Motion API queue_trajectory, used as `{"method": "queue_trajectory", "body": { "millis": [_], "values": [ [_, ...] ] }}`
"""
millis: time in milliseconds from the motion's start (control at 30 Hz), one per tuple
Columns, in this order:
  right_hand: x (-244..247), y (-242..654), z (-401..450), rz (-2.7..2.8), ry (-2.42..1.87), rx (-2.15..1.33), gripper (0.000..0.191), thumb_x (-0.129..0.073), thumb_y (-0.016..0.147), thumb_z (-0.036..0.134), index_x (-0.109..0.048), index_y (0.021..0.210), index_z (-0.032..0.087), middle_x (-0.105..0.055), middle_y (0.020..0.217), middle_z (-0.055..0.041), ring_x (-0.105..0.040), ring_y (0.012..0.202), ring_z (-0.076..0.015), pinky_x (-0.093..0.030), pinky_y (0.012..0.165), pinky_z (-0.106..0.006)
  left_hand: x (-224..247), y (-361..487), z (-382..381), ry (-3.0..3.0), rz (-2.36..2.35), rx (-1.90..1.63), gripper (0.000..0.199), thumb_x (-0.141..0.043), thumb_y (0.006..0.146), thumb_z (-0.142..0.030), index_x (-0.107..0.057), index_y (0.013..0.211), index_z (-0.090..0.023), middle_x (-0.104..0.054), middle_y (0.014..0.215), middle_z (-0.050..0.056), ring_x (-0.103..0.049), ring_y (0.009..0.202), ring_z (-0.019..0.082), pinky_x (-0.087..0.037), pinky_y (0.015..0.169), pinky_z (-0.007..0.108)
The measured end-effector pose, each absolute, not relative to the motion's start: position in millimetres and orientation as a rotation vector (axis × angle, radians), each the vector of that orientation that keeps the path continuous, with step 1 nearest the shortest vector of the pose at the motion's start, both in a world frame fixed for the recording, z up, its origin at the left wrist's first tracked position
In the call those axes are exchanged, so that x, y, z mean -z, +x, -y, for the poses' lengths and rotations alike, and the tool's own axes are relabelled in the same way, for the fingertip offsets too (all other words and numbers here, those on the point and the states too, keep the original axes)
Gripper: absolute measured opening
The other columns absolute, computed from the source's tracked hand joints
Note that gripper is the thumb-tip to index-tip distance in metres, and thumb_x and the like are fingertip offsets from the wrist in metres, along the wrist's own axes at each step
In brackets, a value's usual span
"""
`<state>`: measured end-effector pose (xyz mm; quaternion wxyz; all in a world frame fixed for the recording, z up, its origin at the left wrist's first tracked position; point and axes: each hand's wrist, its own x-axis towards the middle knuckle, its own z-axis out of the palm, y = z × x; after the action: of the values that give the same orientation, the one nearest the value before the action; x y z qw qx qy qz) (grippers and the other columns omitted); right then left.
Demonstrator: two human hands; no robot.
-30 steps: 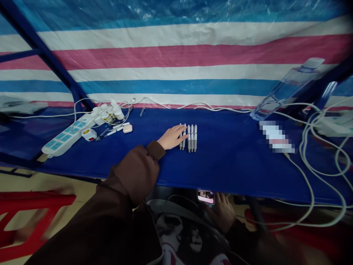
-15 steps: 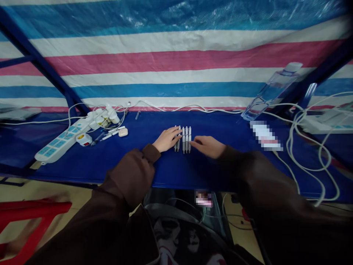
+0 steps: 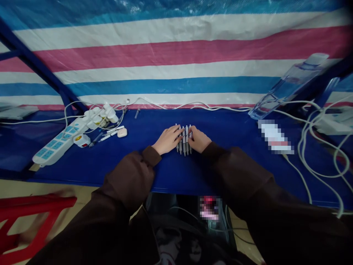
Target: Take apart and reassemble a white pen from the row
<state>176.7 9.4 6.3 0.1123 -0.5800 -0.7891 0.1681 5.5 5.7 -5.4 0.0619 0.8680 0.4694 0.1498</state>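
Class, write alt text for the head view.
A left hand and right hand touch a tight row of slim grey-and-white pens on a dark blue tabletop. A white power strip lies to the left, a clear plastic bottle to the right, before a striped tarpaulin.

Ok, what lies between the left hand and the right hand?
A tight row of grey-and-white retractable pens lies there on the blue tabletop, touched by the left hand and right hand, as the head view shows.

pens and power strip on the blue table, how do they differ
The pens lie in a row between the left hand and right hand; the power strip slants farther left. The pens are slim, grey-white; the strip is broad, white and blue. Both rest on the blue table.
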Motion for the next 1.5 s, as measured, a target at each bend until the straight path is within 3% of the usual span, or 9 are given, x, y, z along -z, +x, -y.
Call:
{"method": "queue_trajectory", "body": {
  "millis": [200, 633, 933, 1300, 1500],
  "values": [
    [-5.1, 174.6, -5.3, 2.270, -1.688, -0.438, 0.041, -0.047, 0.072, 0.024, -0.039, 0.111, 0.018, -0.053, 0.105, -0.0112, -0.056, 0.072, -0.0189, -0.035, 0.054, -0.027, 4.9, 8.1, -5.1, 2.625, -1.423, -0.438, 0.042, -0.026, 0.092, -0.032, -0.035, 0.132, -0.022, -0.033, 0.141, 0.008, -0.029, 0.129, 0.021, -0.028, 0.101, 0.038],
    [5.5, 179.6, -15.9, 2.238, -1.693, -0.325, 0.045, -0.044, 0.074, 0.017, -0.049, 0.118, 0.014, -0.054, 0.100, -0.0116, -0.053, 0.083, -0.0205, -0.042, 0.070, -0.030, 2.2, 9.7, -2.8, 2.599, -1.421, -0.418, 0.042, -0.025, 0.092, -0.027, -0.034, 0.133, -0.022, -0.033, 0.141, 0.007, -0.029, 0.129, 0.020, -0.025, 0.102, 0.039],
    [11.6, 184.4, -22.1, 2.223, -1.590, -0.209, 0.032, -0.045, 0.073, 0.015, -0.063, 0.099, 0.017, -0.054, 0.096, -0.0109, -0.051, 0.086, -0.0220, -0.043, 0.071, -0.032, 0.4, 9.3, -2.3, 2.564, -1.412, -0.427, 0.046, -0.026, 0.092, -0.027, -0.023, 0.138, -0.024, -0.027, 0.143, 0.008, -0.030, 0.128, 0.023, -0.026, 0.101, 0.041],
    [11.1, 184.7, -19.6, 2.160, -1.501, -0.127, 0.034, -0.041, 0.079, 0.018, -0.058, 0.109, 0.017, -0.056, 0.100, -0.0101, -0.052, 0.090, -0.0211, -0.038, 0.073, -0.032, -3.2, 10.0, -1.6, 2.624, -1.436, -0.497, 0.046, -0.031, 0.091, -0.024, -0.026, 0.136, -0.025, -0.020, 0.146, 0.007, -0.018, 0.133, 0.024, -0.023, 0.102, 0.043],
    [8.9, 182.7, -16.4, 2.191, -1.460, -0.113, 0.036, -0.035, 0.083, 0.017, -0.055, 0.113, 0.020, -0.062, 0.099, -0.0078, -0.053, 0.090, -0.0202, -0.031, 0.074, -0.033, -6.2, 11.8, 0.4, 2.674, -1.483, -0.572, 0.044, -0.031, 0.091, -0.024, -0.028, 0.135, -0.025, -0.028, 0.142, 0.009, -0.020, 0.132, 0.023, -0.022, 0.102, 0.043]
  ]
}}
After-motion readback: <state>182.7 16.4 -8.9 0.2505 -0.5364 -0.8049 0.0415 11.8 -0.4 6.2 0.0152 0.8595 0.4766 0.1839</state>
